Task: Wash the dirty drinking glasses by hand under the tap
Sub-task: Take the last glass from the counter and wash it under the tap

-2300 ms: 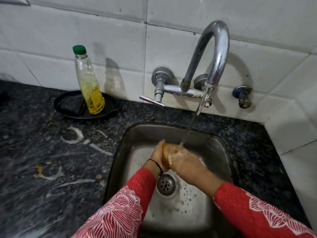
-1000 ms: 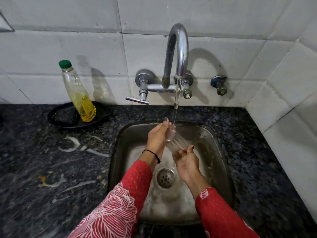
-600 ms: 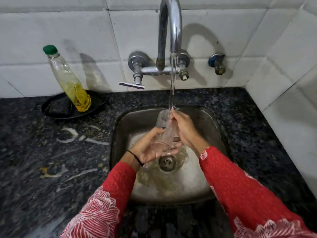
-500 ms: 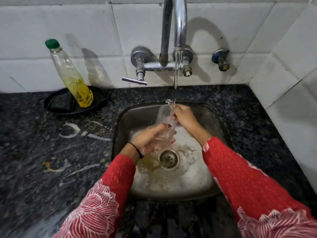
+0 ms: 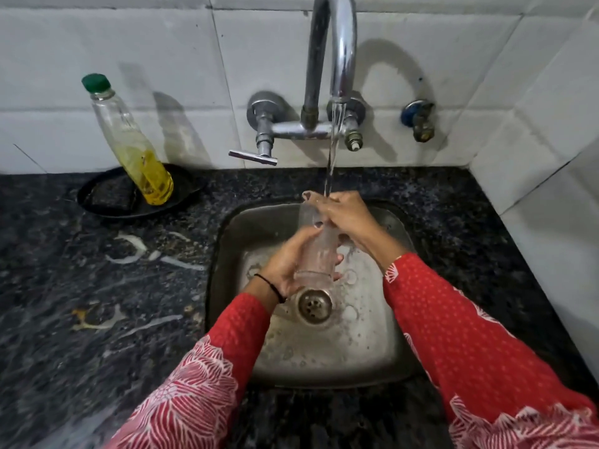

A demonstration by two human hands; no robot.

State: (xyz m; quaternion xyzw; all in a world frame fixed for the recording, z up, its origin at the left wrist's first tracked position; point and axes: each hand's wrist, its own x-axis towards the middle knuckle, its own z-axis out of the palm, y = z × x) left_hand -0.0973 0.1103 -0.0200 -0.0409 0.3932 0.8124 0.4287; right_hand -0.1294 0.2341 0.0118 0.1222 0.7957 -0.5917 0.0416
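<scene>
Head view: 1 clear glass [image 5: 319, 247] is held over the sink [image 5: 227, 241] — base gripped by the left hand [image 5: 291, 265], rim end clasped by the right hand [image 5: 348, 217] under the tap [image 5: 337, 53] stream.

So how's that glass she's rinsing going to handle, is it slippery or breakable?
Probably slippery: the glass is wet under the running stream. Likely fragile: thin clear walls above a steel sink. Both the left hand and right hand grip it.

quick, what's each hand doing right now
Left hand: closed around the lower part of the glass.
Right hand: gripping the glass near its rim, under the water stream.
</scene>
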